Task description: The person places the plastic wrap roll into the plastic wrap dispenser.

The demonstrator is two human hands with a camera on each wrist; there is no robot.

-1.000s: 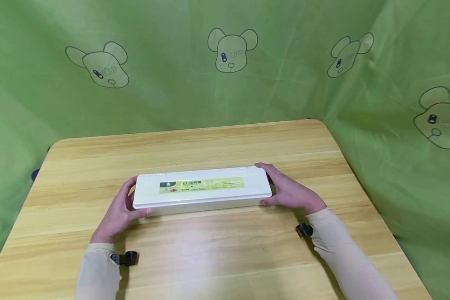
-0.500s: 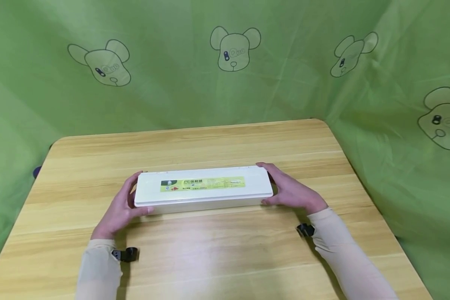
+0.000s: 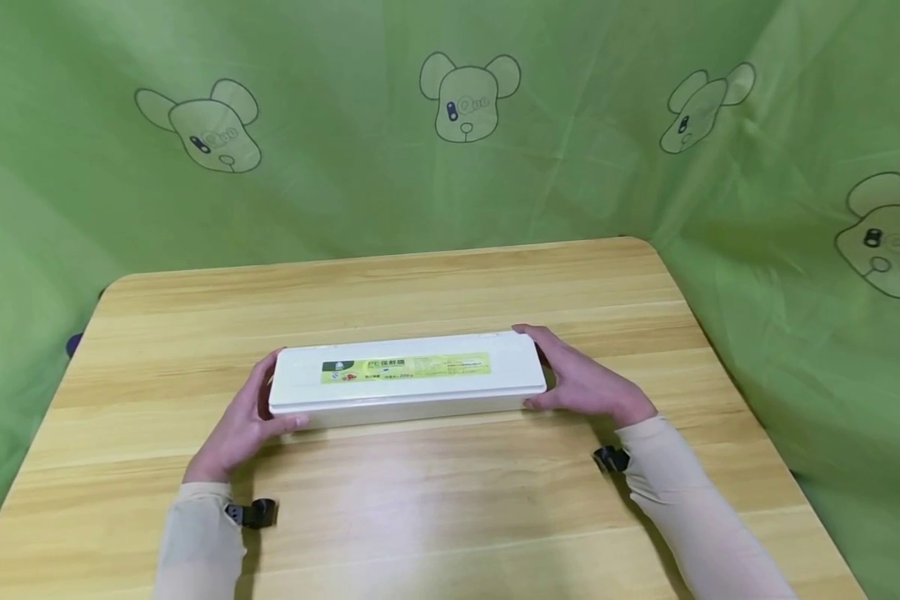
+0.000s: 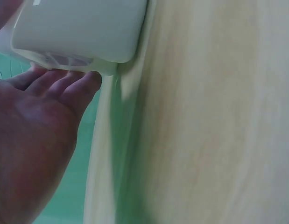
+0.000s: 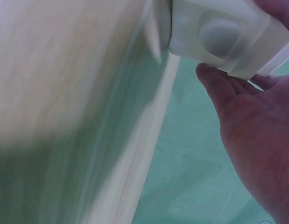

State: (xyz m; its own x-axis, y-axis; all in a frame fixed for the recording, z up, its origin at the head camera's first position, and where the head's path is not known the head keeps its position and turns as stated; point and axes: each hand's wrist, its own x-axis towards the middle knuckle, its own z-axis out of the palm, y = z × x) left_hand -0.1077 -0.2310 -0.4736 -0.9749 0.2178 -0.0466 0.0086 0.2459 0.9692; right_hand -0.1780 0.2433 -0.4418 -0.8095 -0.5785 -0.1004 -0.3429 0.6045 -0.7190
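Note:
A long white cling film box [image 3: 412,408] lies lengthwise across the table, its lid down and a yellow-green label [image 3: 405,368] on top. My left hand [image 3: 236,425] grips its left end, the thumb along the front face and the fingers round the end towards the back. At the opposite end my right hand [image 3: 581,379] holds the box the same way, thumb in front and fingers behind. In the left wrist view, fingertips of the left hand [image 4: 37,126] press the far side of the box [image 4: 83,30]. The right wrist view shows a round recess in the box's end [image 5: 220,36].
The wood-grain table [image 3: 420,517] has rounded far corners. A green curtain [image 3: 330,167] with bear-head drawings hangs behind it and along both sides. Black camera mounts [image 3: 255,513] sit at both wrists, over light sleeves [image 3: 198,542].
The fingers of my left hand shift slightly at the back left corner of the box. The box and my right hand stay in place; the head view moves a little.

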